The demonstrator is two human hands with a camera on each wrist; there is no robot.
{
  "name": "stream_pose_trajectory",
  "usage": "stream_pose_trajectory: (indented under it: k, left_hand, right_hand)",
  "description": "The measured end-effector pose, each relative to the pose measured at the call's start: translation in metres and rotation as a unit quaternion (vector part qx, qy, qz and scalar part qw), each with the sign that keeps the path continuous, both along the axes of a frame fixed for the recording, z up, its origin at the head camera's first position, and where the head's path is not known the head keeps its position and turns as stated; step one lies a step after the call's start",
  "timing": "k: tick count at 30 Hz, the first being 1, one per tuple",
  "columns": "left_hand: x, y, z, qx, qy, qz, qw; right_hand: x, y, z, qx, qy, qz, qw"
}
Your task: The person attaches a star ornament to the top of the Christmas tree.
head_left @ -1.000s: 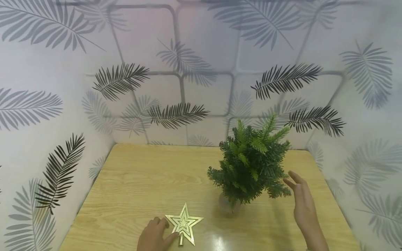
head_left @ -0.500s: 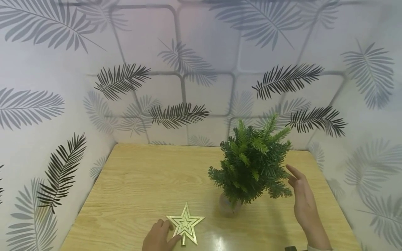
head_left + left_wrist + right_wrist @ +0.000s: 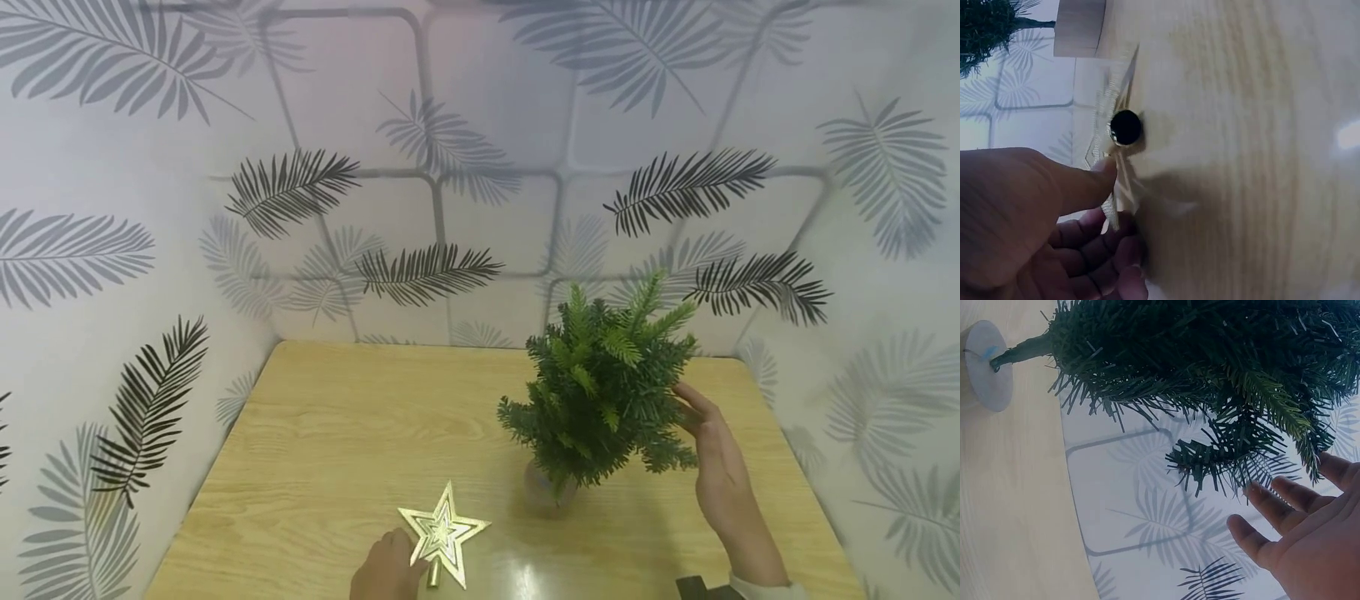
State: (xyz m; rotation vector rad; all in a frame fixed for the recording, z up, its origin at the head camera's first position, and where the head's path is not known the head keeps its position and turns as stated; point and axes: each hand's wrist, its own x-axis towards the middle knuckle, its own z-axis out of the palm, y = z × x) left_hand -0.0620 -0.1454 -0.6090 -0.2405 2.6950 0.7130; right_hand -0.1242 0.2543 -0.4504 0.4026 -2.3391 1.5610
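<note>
A gold star tree topper point(image 3: 441, 533) is at the table's near middle, its short hollow tube point(image 3: 1125, 127) facing the left wrist camera. My left hand point(image 3: 386, 571) pinches one side of the star, thumb on top and fingers curled beneath its edge. A small artificial Christmas tree point(image 3: 600, 400) stands upright to the right on a round base point(image 3: 988, 365). My right hand point(image 3: 723, 483) is at the tree's right side, fingers extended. In the right wrist view, its fingertips point(image 3: 1242, 531) are right at the lower branch tips; foliage partly hides them in the head view.
The wood-grain table point(image 3: 337, 433) has walls with leaf-patterned covering point(image 3: 487, 208) at its back and sides. A dark strap point(image 3: 693, 587) and a light sleeve cuff point(image 3: 765, 590) show at the right wrist.
My left hand has shifted slightly right and closed more around the star, which has tilted a little. My right hand has moved inward so its fingers reach the tree's branches.
</note>
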Motion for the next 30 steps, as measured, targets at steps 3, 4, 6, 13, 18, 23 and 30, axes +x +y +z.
stream_pose_trajectory:
  k: [3,4,6,13,18,23,30]
  left_hand:
    - [0.001,0.000,0.001,0.016,0.015,0.015,0.9996]
    - [0.002,0.000,0.001,0.023,0.022,0.015,0.9994]
    - [0.003,-0.004,0.000,0.046,0.022,0.007,0.9987]
    - [0.005,-0.023,0.001,0.168,0.019,-0.037,0.9849]
    - [0.006,-0.027,0.002,0.205,0.000,-0.047,0.9775]
    - [0.006,-0.031,0.003,0.265,-0.033,-0.044,0.9628]
    - [0.005,-0.035,0.004,0.340,-0.038,-0.050,0.9384]
  right_hand:
    - [-0.001,-0.001,0.001,-0.005,-0.001,-0.002,1.000]
    - [-0.001,-0.002,0.001,-0.004,0.002,-0.004,1.000]
    - [-0.002,-0.003,0.002,-0.002,0.007,-0.007,1.000]
    - [-0.004,-0.005,0.006,-0.020,0.023,0.006,1.000]
    - [-0.004,-0.006,0.010,-0.022,0.030,0.017,0.999]
    - [-0.004,-0.006,0.013,-0.021,0.023,0.025,0.999]
    - [-0.008,-0.003,0.023,-0.002,0.041,0.011,0.999]
